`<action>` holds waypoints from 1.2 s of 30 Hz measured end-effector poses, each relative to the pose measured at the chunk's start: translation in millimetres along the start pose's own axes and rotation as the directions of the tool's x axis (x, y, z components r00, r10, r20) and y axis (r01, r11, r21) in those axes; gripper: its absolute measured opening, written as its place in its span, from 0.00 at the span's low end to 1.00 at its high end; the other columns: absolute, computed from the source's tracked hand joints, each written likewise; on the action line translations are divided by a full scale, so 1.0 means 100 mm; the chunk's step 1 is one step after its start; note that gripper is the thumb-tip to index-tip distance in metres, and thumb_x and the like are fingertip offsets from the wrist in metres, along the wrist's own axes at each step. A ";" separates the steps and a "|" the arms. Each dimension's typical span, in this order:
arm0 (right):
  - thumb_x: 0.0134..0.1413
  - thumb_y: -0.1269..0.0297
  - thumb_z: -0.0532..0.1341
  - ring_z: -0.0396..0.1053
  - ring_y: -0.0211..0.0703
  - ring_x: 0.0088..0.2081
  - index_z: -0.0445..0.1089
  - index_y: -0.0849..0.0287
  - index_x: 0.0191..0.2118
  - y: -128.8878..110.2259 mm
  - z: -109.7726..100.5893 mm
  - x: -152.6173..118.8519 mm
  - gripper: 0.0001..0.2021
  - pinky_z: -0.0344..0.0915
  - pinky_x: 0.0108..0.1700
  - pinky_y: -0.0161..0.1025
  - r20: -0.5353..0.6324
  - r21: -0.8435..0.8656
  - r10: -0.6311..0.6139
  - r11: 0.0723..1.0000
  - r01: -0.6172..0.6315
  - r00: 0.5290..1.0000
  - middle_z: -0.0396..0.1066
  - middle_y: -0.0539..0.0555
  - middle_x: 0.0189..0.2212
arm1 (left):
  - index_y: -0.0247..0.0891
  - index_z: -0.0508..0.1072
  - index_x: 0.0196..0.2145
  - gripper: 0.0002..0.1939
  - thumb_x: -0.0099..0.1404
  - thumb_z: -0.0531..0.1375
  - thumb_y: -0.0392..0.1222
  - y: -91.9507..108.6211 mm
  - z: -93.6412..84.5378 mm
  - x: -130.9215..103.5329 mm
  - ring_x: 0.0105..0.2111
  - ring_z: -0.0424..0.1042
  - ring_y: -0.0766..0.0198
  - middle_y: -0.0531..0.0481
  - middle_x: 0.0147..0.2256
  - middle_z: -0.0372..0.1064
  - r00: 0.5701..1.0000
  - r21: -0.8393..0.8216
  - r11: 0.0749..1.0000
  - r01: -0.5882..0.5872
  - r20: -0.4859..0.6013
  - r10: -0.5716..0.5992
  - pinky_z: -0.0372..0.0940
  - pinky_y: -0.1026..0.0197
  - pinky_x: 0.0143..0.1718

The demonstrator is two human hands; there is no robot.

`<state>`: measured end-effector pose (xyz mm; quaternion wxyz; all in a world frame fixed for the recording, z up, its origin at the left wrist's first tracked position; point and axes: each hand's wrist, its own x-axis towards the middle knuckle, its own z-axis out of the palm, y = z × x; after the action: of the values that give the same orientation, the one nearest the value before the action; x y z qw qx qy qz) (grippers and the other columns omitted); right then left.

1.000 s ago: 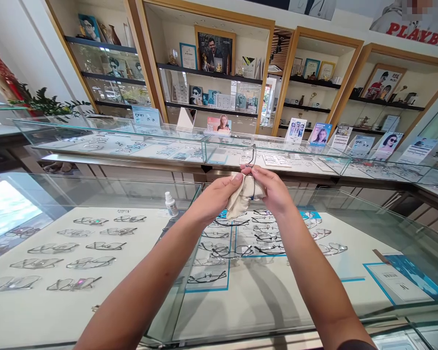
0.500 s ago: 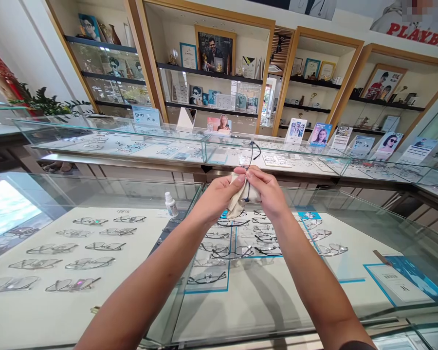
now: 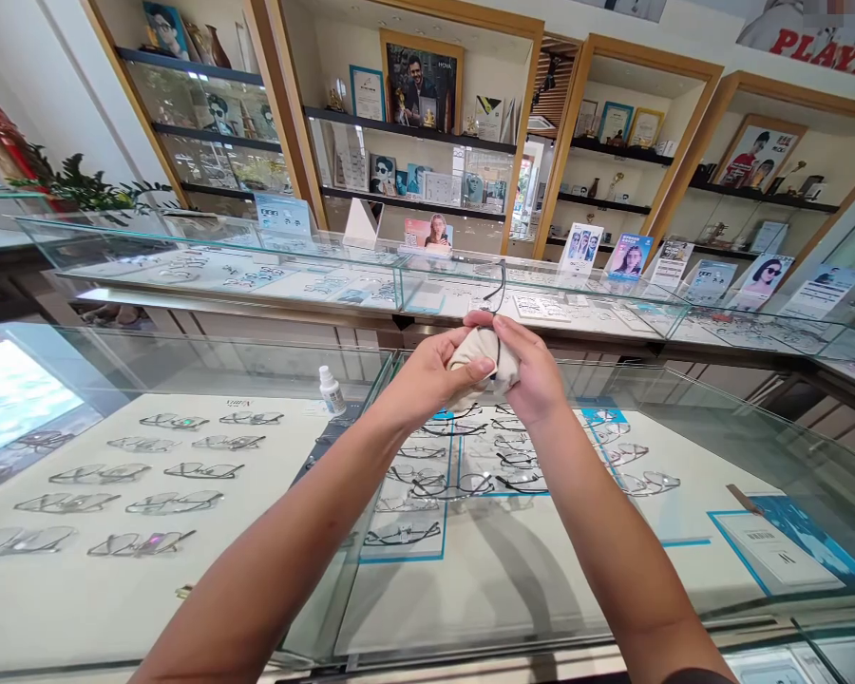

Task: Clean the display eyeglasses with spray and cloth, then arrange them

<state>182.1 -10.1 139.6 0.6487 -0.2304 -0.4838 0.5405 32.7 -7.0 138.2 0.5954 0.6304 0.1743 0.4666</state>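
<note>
Eyeglasses [image 3: 503,285] partly in cloth [image 3: 476,348], over glass case [image 3: 463,608], spectacles [image 3: 403,539] inside

We are holding our left arm [image 3: 313,518] and right arm [image 3: 602,527] outstretched.
Our left hand [image 3: 434,375] and right hand [image 3: 538,370] are gripping close together, fingers bent.

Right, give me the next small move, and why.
Probably a gentle rub of the bunched cream fabric cloth by the left hand, with the right hand steadying the dark-framed glasses. The cloth sits against the frame between both hands, the left thumb lies on it, and one dark temple arm sticks up above the grip. Little of the frame shows, so light pressure seems wise.
</note>
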 end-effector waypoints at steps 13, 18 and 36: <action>0.62 0.50 0.69 0.77 0.49 0.55 0.86 0.47 0.42 0.08 0.19 -0.13 0.11 0.71 0.62 0.47 0.066 -0.077 -0.170 0.982 0.175 0.983 0.83 0.52 0.52 | 0.38 0.76 0.39 0.26 0.67 0.67 0.67 -0.15 0.08 -0.01 0.30 0.66 0.65 0.50 0.32 0.71 0.922 0.207 0.958 -0.196 -0.295 0.252 0.61 0.64 0.30; 0.58 0.51 0.70 0.79 0.49 0.50 0.86 0.49 0.38 0.02 0.14 -0.10 0.10 0.74 0.57 0.47 0.048 -0.037 -0.142 0.989 0.144 0.989 0.85 0.52 0.45 | 0.38 0.72 0.33 0.28 0.68 0.65 0.68 -0.09 0.00 0.00 0.27 0.60 0.67 0.53 0.27 0.66 0.953 0.219 0.960 -0.171 -0.209 0.218 0.58 0.64 0.29; 0.50 0.57 0.74 0.80 0.46 0.44 0.81 0.50 0.31 0.03 0.18 -0.10 0.06 0.76 0.53 0.45 -0.078 -0.006 -0.112 0.994 0.112 0.991 0.85 0.51 0.38 | 0.38 0.79 0.39 0.25 0.69 0.66 0.66 -0.08 0.03 -0.03 0.30 0.62 0.64 0.52 0.29 0.68 0.905 0.354 0.913 -0.201 -0.289 0.311 0.58 0.62 0.31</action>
<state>165.9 -22.6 141.2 0.6964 -0.2244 -0.4705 0.4933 36.3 -9.1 130.7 0.3805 0.6451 0.2609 0.6091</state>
